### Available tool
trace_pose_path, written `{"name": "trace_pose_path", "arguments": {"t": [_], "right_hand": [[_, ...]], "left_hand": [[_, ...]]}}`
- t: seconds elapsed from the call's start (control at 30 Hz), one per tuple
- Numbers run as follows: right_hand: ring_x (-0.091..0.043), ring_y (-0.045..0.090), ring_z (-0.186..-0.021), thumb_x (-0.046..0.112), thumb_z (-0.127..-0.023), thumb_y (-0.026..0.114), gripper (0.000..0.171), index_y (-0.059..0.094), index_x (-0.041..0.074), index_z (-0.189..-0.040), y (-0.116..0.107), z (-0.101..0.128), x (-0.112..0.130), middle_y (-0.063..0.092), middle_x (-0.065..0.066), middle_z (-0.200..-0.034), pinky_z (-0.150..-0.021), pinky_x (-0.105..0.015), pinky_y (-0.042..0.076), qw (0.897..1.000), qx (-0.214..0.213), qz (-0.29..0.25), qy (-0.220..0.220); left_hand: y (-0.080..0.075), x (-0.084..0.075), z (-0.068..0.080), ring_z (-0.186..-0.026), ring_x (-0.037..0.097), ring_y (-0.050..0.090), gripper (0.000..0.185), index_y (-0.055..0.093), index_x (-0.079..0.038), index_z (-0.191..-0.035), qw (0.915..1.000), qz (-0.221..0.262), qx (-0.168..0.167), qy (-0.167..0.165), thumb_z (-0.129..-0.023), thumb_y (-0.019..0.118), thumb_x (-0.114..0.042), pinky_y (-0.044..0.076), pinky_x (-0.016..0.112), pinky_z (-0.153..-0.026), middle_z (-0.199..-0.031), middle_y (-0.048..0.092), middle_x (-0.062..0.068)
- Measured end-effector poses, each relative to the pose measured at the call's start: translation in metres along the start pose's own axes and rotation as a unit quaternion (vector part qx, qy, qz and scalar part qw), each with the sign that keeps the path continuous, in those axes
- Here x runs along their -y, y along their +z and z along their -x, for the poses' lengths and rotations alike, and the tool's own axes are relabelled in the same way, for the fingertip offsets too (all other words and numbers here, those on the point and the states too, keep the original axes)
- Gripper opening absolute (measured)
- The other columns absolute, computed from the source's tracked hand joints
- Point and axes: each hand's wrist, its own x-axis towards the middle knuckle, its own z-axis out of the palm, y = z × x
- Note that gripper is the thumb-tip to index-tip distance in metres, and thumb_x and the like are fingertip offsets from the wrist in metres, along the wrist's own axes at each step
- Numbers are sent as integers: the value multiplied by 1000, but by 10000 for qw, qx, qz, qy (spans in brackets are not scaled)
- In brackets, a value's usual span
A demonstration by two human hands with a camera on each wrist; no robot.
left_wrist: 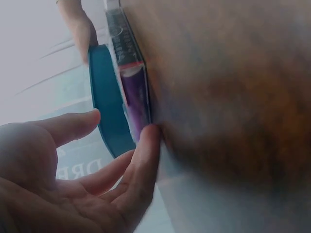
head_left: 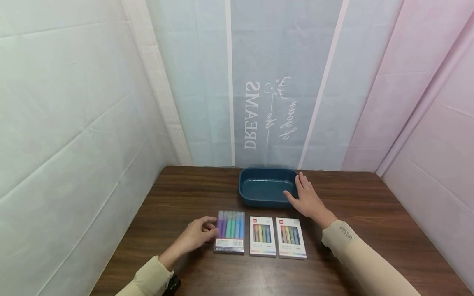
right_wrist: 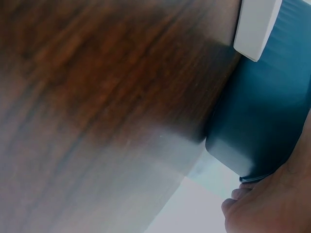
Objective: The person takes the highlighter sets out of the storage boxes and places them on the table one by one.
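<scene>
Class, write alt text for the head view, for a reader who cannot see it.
The left hand touches a clear pen pack on a brown table, while the right hand rests flat against a blue tray. Two white pen boxes lie beside the clear pack.

This looks like a makeshift recording booth rather than a lived-in room: pale sheets (head_left: 74,123) in green, blue and pink hang as walls on three sides, closing in a bare dark wooden counter (head_left: 370,213) set for stationery.
</scene>
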Motion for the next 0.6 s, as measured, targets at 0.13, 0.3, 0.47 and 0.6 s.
{"name": "trace_pose_path", "arguments": {"t": [0.13, 0.3, 0.47, 0.6], "right_hand": [[-55, 7, -160, 62, -109, 50, 96, 15, -3, -169, -2, -1, -1, 2, -29, -177, -126, -71, 14, 10000, 9, -24, -19], [-55, 6, -161, 66, -108, 48, 95, 15, 5, -172, -2, -1, -8, -1, -25, -178, -125, -73, 11, 9997, 30, -255, -33], [-52, 3, -162, 61, -111, 46, 87, 15, 9, -173, 0, 2, -13, -6, -19, -179, -125, -74, 7, 9978, -15, -657, -107], [-50, 3, -163, 59, -111, 49, 85, 18, 11, -173, 0, 2, -14, -5, -15, -180, -125, -75, 8, 9963, -190, -819, -175]], "left_hand": [[-1, -3, -4, -95, 17, 68, 43, 66, -3, -140, 9994, -272, -185, 52, -106, 71, -29, 56, 35, -71, -113, 74, 6], [-7, -11, -9, -100, 17, 68, 44, 65, -5, -143, 9980, -461, -426, 115, -106, 72, -29, 57, 38, -77, -115, 74, 4], [-14, -15, -20, -108, 22, 69, 47, 63, -4, -145, 9963, -547, -550, 357, -106, 71, -28, 58, 48, -92, -119, 74, 4], [-20, -15, -31, -114, 26, 70, 47, 63, -4, -146, 9942, -592, -715, 542, -106, 71, -26, 55, 54, -101, -123, 73, 8]]}}
